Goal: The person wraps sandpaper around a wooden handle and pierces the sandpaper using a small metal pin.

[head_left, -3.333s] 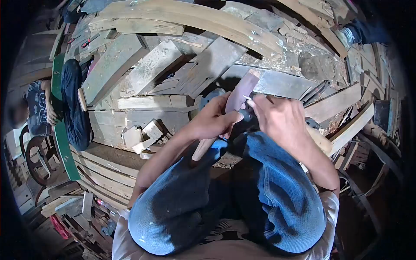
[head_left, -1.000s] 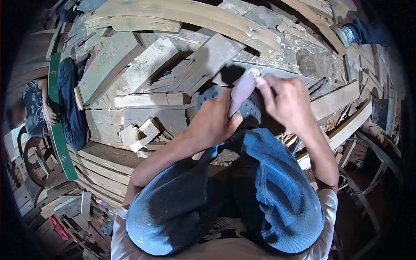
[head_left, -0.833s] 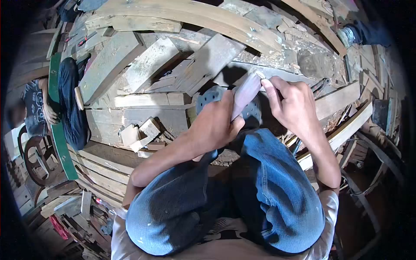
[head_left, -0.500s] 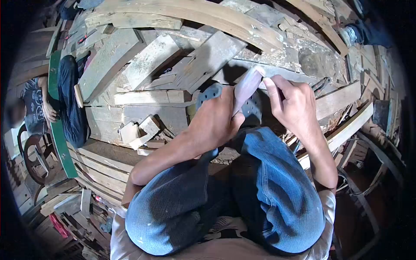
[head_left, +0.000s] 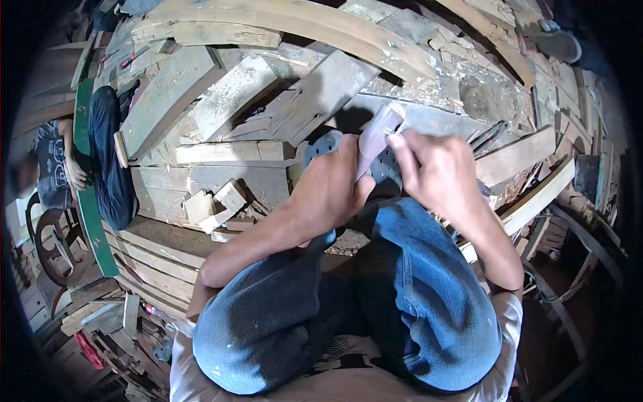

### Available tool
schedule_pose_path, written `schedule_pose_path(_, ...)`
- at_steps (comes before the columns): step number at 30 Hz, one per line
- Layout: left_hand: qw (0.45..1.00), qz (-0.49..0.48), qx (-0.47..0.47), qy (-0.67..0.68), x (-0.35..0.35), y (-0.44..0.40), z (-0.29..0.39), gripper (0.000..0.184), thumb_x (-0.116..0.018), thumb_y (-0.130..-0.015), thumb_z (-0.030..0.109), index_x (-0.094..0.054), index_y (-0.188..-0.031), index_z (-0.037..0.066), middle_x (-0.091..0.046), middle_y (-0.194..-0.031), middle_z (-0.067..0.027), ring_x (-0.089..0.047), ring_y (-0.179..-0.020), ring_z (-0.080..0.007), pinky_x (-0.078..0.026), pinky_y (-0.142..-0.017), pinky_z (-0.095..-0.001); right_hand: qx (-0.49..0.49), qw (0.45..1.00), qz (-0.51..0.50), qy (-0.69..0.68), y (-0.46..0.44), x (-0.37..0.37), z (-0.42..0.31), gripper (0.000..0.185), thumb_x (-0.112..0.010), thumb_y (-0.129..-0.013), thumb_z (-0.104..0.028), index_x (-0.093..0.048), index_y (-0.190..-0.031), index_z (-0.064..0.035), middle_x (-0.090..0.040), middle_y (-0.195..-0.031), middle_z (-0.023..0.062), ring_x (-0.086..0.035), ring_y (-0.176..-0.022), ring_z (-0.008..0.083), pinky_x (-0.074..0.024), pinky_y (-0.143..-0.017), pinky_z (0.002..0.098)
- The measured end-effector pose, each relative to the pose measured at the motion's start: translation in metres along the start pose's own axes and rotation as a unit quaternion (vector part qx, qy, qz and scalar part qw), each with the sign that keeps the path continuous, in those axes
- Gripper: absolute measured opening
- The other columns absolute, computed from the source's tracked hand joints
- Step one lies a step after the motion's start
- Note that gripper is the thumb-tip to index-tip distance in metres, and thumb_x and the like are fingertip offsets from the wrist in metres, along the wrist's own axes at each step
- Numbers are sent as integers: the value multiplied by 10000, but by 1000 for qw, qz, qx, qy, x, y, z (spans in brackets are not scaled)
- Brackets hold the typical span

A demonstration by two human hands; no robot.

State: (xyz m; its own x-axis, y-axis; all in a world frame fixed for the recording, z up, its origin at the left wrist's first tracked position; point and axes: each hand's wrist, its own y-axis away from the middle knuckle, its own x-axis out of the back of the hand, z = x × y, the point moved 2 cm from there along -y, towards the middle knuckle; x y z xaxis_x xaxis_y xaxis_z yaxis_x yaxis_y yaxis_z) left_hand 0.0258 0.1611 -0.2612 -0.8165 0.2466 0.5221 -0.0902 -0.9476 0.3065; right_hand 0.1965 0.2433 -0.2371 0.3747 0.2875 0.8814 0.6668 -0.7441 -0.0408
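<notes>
My left hand [head_left: 328, 184] is wrapped round a pale purple, blade-shaped piece [head_left: 377, 139] that points up and to the right. At the upper end of this piece, the fingers of my right hand [head_left: 435, 164] are pinched together against its right edge. What they hold there is too small to make out. The piece's lower end is hidden by my left hand and forearm. Behind it shows a dark shoe with holes [head_left: 386, 167], just above my knees in blue jeans [head_left: 429, 288].
Wooden boards [head_left: 325, 97] and offcuts [head_left: 231, 195] lie ahead. Dark pliers [head_left: 489, 136] rest right of my right hand. At the left a seated person [head_left: 57, 164] is beside a green board [head_left: 96, 228]. Another person's shoe [head_left: 559, 47] is at the upper right.
The purple piece is raised compared with the oldest frame. My right hand has slid slightly down and left along its edge since the last frames. At the upper right, a foot has moved.
</notes>
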Motion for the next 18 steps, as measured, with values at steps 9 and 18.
schedule_pose_path(9,998,29,-47,-28,-3,2,0,485,-668,-837,56,-408,-1225,-76,-624,-785,-329,-643,-730,-524,-516,-620,-555,-6,1000,0,19,-3,1,3,265,-624,-982,-259,-707,-875,-31,-605,-524,165,-655,-494,343,-518,-481,455)
schedule_pose_path(18,996,32,-23,-85,-4,5,8,498,-648,-860,73,-383,-1251,-80,-623,-764,-312,-645,-688,-502,-513,-608,-566,-22,999,11,36,-9,10,8,269,-589,-1016,-246,-704,-891,-37,-607,-506,111,-620,-427,265,-510,-445,408)
